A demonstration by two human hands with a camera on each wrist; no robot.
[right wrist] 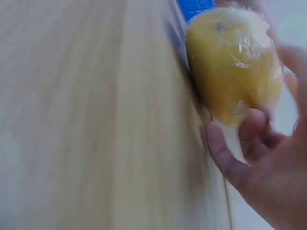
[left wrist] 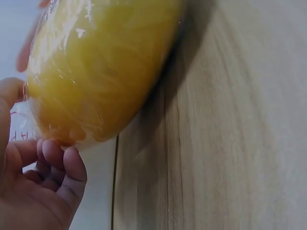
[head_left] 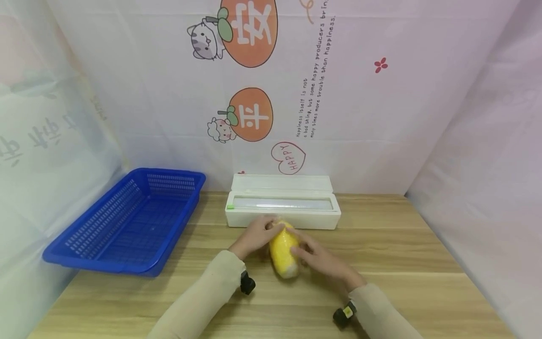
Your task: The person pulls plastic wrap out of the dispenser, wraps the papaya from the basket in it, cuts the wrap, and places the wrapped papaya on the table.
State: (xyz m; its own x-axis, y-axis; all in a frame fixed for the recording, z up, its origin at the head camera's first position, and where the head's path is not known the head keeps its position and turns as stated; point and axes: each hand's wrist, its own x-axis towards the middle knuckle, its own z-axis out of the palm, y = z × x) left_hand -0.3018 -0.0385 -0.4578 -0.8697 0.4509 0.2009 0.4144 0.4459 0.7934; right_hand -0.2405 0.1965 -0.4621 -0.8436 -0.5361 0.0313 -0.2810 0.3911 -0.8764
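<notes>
A yellow oblong fruit (head_left: 282, 249), wrapped in clear cling film, is between both hands over the wooden table. The left hand (head_left: 256, 234) grips its far end, and in the left wrist view curled fingertips (left wrist: 73, 163) pinch at the film there. From the other side the right hand (head_left: 318, 258) holds the fruit, with its thumb and fingers bent around the wrapped surface. In the right wrist view the film glistens and wrinkles over the fruit (right wrist: 230, 62). Just beyond the hands stands a white cling film dispenser (head_left: 281, 219), lid raised, with a film roll (head_left: 282, 204) inside.
A blue plastic basket (head_left: 169, 249) with slotted sides stands at the left of the wooden table (head_left: 402, 263). Printed white cloth (head_left: 360, 103) hangs behind and at both sides. A small green piece (head_left: 230, 206) is at the dispenser's left end.
</notes>
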